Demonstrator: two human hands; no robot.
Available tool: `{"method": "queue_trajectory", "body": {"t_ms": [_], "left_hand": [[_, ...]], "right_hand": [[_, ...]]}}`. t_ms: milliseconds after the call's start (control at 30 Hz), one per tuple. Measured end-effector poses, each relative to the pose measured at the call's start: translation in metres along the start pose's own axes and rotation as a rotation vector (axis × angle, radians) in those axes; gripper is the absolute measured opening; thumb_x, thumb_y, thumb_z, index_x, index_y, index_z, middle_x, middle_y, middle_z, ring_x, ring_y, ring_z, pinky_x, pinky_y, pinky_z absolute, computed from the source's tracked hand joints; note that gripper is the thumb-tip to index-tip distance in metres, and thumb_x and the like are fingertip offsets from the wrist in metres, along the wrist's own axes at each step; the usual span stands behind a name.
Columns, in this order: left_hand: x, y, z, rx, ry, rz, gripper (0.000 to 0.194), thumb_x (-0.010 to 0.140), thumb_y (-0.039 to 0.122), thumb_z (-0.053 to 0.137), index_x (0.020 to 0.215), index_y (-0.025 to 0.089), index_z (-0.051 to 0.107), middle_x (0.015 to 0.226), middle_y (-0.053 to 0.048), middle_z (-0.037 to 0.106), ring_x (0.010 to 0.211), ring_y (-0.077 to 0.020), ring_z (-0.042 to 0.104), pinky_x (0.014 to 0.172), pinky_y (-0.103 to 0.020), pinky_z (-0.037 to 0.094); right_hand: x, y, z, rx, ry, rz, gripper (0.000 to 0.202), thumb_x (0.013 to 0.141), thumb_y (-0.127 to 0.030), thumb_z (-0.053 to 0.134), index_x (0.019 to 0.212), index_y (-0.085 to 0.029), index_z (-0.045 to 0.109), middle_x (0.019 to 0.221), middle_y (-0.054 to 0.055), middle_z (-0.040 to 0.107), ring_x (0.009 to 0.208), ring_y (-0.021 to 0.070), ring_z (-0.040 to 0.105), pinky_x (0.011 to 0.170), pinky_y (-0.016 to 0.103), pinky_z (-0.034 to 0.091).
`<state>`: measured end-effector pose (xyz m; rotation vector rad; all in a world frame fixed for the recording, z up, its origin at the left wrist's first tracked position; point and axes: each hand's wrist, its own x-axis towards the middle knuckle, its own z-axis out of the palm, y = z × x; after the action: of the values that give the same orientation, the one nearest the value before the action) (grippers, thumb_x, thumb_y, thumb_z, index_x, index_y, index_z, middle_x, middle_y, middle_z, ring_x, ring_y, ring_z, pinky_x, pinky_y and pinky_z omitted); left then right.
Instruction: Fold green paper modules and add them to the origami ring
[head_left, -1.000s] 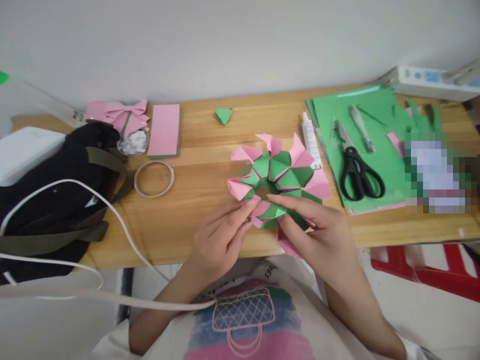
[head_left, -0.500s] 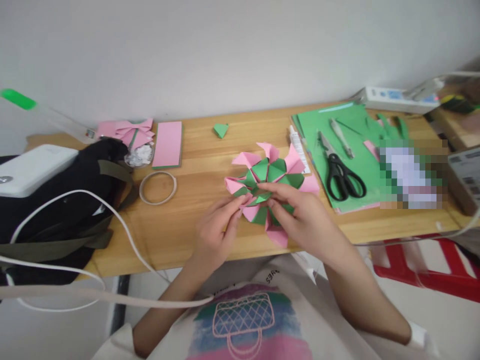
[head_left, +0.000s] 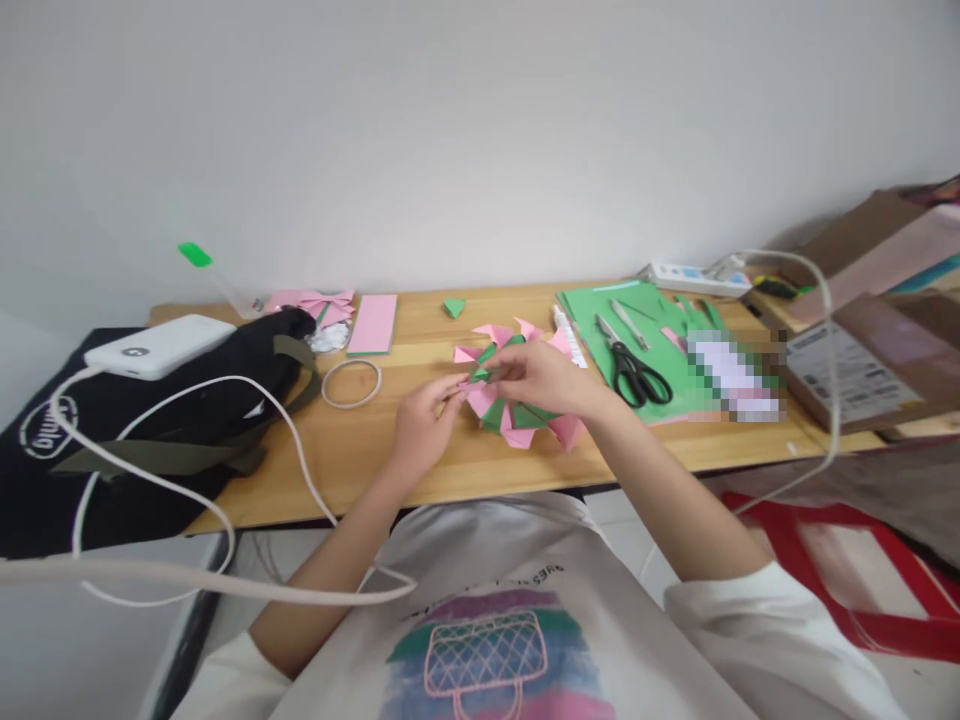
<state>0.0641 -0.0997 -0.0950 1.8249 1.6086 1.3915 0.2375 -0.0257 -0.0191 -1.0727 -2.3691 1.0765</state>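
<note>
A round folded-paper piece in pink and green, with pointed pink tips around its rim, sits over the front middle of the wooden table. My left hand pinches a pink fold at its left side between thumb and fingers. From the right, my right hand reaches across the top of the piece, its fingers closed on a green fold near the left hand's fingertips. The right hand hides part of the piece's centre.
Black scissors and a cutter lie on green sheets at the right, beside a white glue tube. Further left are a tape ring, pink cards, a green scrap and a black bag with cables.
The view has shifted, showing more boxes at the right. My right hand has moved left across the top of the paper piece, while my left hand still pinches its left side.
</note>
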Motion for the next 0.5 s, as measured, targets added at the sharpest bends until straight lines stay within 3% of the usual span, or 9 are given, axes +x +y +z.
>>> {"method": "queue_trajectory", "body": {"t_ms": [167,367,500], "left_hand": [[0.004,0.006,0.008,0.037,-0.035,0.042,0.023,0.09,0.016,0.055,0.108,0.017,0.07,0.107,-0.011,0.075,0.097,-0.0225,0.072,0.087,-0.037,0.058],[0.004,0.019,0.005,0.078,-0.127,0.105,0.032,0.086,0.011,0.06,0.117,0.018,0.066,0.113,-0.01,0.073,0.099,-0.0227,0.071,0.089,-0.038,0.057],[-0.003,0.021,-0.004,0.112,-0.129,0.127,0.03,0.083,0.011,0.065,0.111,0.019,0.067,0.11,-0.008,0.074,0.101,-0.0233,0.07,0.091,-0.039,0.055]], "right_hand": [[0.006,0.0,-0.013,-0.186,-0.029,-0.106,0.017,0.07,-0.006,0.065,0.076,-0.017,0.076,0.063,-0.001,0.066,0.06,0.0114,0.053,0.061,0.025,0.037],[0.009,0.013,-0.023,-0.231,-0.124,-0.19,0.014,0.072,-0.015,0.065,0.078,-0.019,0.078,0.073,0.0,0.072,0.068,0.0147,0.06,0.065,0.026,0.042],[0.004,0.017,-0.027,-0.201,-0.148,-0.219,0.018,0.075,-0.022,0.063,0.084,-0.02,0.078,0.078,-0.001,0.074,0.073,0.0161,0.065,0.067,0.026,0.047]]}}
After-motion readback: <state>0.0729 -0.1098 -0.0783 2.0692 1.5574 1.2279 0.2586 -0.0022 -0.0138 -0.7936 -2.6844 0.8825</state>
